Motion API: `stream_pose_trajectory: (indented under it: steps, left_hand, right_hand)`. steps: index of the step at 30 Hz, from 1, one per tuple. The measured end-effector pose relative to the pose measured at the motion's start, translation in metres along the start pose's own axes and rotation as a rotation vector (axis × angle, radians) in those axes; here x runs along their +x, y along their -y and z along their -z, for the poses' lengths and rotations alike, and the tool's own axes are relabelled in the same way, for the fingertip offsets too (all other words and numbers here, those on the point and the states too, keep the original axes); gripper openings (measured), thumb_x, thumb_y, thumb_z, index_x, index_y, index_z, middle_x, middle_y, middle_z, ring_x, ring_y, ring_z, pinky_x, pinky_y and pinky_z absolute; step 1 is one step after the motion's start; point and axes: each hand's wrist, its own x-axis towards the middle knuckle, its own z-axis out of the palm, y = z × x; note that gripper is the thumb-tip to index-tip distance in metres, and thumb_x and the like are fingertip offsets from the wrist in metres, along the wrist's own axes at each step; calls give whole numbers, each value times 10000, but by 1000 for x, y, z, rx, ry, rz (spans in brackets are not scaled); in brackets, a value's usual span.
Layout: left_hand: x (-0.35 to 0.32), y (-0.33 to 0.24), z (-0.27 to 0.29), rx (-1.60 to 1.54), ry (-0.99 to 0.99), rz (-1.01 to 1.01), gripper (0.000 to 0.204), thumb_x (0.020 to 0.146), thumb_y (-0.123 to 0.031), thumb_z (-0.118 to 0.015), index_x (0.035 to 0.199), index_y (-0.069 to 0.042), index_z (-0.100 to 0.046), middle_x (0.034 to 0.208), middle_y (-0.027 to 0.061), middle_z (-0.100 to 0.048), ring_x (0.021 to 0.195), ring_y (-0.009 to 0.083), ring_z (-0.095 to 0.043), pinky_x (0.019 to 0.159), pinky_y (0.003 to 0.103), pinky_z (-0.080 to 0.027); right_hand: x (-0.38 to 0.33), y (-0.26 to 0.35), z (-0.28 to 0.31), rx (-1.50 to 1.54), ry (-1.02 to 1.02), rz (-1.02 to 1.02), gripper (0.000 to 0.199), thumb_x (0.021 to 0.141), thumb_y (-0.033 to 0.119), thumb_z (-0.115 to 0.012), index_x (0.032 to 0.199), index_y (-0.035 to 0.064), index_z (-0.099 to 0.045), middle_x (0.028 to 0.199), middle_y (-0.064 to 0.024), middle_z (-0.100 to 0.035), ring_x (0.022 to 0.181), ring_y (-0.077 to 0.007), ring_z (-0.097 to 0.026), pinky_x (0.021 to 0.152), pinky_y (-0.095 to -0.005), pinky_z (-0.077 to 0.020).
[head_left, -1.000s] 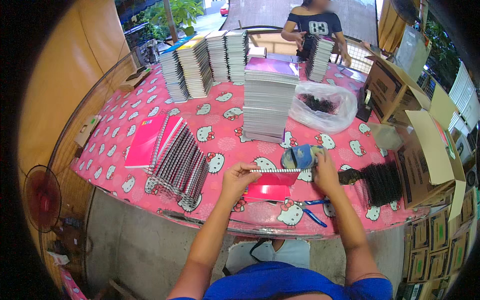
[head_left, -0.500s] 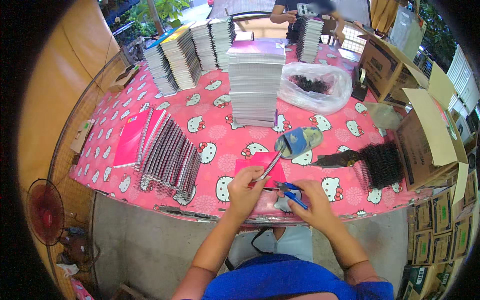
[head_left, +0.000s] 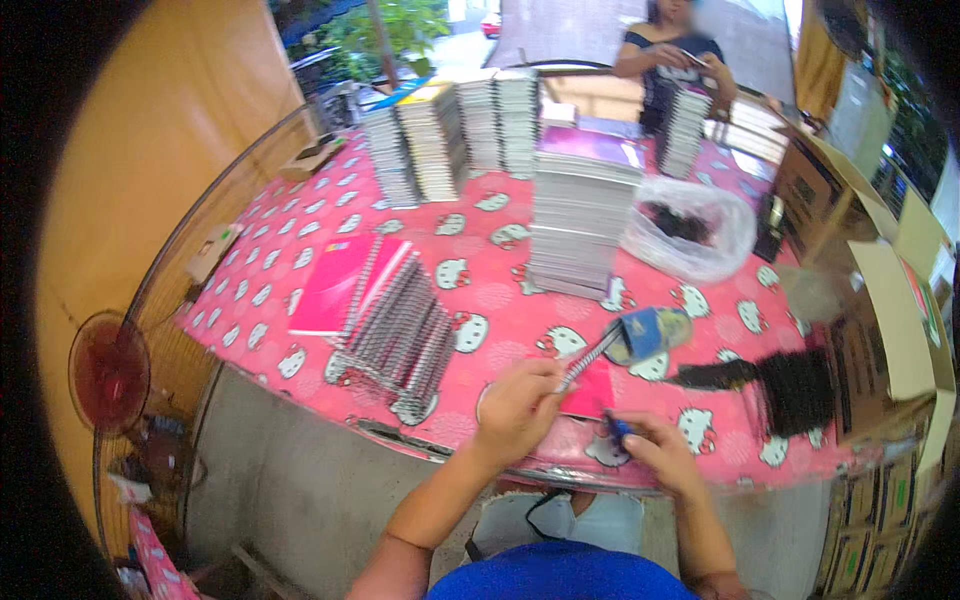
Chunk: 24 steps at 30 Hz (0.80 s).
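A pink spiral-bound notebook [head_left: 590, 393] lies near the table's front edge. My left hand [head_left: 522, 405] is closed on its near end, at the wire spiral [head_left: 590, 359], which slants away to the far right. Beside the notebook, my right hand [head_left: 662, 448] grips blue-handled pliers [head_left: 617, 430]; they are blurred, so I cannot tell whether their jaws touch the wire. Just beyond the notebook, against the spiral's far end, rests a blue patterned slipper [head_left: 648, 335].
Bound pink notebooks [head_left: 400, 330] are piled at left. A tall paper stack [head_left: 585, 220] stands mid-table. Black wire spirals [head_left: 797, 392] lie at right by an open carton [head_left: 880, 330]; more fill a plastic bag [head_left: 700, 232]. Across the table, a person [head_left: 675, 70] handles something small.
My view has swung, so the table appears lower and further right. The pliers have turned in my right hand and now sit lower beside the notebook. The person opposite has raised both hands.
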Motion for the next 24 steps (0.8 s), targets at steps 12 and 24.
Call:
stream_pose_trajectory:
  steps: [12,24]
  left_hand:
    - [27,81,190,-224,-985,540,166,879,-132,-647,813,-63,-510,753,-11,-529,654,52,-451,583,222,-363]
    - [55,91,166,-147,-910,471,283,975,-209,-486,987,40,-619,870,55,-617,770,87,-559,747,227,-446]
  right_hand:
    - [94,57,-11,-714,-320,680,226,811,71,-652,1017,-17,-626,1166,-183,-608,1097,-283,-587,900,-368,-473]
    - [265,101,-233,-149,-141,808,386,934,333,-566,765,-13,-551,585,-67,-490,558,-122,-443,512,-321,-368]
